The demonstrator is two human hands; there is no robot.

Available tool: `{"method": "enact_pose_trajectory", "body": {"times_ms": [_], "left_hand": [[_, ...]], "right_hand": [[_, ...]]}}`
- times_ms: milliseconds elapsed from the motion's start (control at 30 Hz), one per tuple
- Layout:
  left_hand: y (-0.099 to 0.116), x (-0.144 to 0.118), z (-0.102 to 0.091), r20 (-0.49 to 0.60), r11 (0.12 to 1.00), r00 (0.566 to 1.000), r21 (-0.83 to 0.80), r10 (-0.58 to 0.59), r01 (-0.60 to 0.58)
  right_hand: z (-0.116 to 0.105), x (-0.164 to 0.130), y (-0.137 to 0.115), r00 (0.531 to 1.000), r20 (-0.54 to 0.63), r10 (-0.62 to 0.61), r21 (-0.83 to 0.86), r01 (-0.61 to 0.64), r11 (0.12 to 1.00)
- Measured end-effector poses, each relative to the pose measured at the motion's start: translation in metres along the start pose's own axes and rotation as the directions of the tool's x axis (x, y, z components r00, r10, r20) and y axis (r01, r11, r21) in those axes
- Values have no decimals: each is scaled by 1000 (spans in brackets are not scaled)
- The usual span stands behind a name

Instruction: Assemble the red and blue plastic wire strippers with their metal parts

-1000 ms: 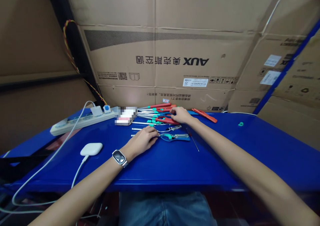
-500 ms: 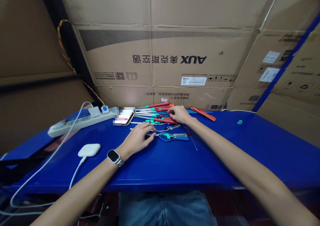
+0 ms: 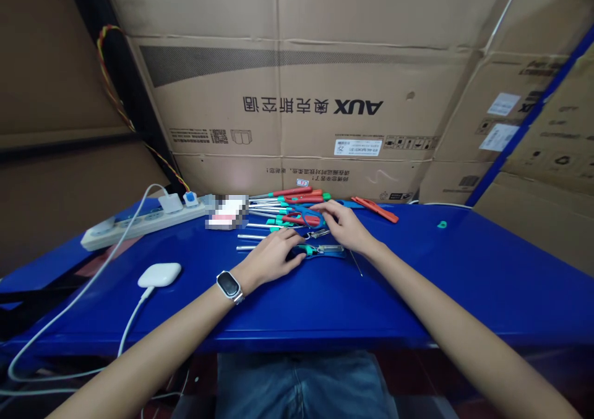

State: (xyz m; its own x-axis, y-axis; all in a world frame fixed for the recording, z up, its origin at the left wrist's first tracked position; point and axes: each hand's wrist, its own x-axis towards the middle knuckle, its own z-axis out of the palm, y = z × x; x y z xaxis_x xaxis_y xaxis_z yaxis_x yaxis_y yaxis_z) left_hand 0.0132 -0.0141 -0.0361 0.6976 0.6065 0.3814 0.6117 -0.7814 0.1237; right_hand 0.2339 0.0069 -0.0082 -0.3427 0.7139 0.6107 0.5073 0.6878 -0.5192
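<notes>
Light: dim, even; faint bright patch on the cardboard box (image 3: 297, 122) just above the tools.
Sharpness: centre crisp.
Distortion: box edges bow outward toward the corners.

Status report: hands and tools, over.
Left hand flat by teal-handled pliers. Right hand fingering red-handled scissors. Thin loose screwdriver beside right wrist.

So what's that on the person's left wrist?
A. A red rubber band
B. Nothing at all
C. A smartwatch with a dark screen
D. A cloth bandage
C. A smartwatch with a dark screen and a pale band sits on the wrist just behind the left hand, which rests on the blue table among the tools.
</notes>
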Motion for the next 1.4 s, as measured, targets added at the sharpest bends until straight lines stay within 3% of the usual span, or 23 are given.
{"method": "enact_pose_trajectory", "body": {"times_ms": [167,467,733,900,1033,1233,1400], "left_hand": [[-1,-6,1,4,1000,1000,-9,-25,25],[-4,-9,3,21,972,992,-197,-126,127],[-9,-10,5,15,972,994,-210,-107,108],[-9,-10,5,29,974,993,-196,-114,117],[-9,-11,4,15,977,997,-198,-72,74],[-13,-15,3,15,988,1000,-157,-14,16],[-15,-17,3,30,984,999,-169,-46,50]], "right_hand": [[7,-6,-2,995,53,82,26,-84,996],[4,-18,-15,964,255,70,104,-99,990],[6,-18,-13,963,264,45,22,-53,998],[7,-19,-9,964,242,108,125,-141,982],[8,-19,-5,966,222,131,92,-154,984],[10,-21,-2,969,244,26,6,-29,1000],[16,-24,0,957,292,5,-34,5,999]]}}
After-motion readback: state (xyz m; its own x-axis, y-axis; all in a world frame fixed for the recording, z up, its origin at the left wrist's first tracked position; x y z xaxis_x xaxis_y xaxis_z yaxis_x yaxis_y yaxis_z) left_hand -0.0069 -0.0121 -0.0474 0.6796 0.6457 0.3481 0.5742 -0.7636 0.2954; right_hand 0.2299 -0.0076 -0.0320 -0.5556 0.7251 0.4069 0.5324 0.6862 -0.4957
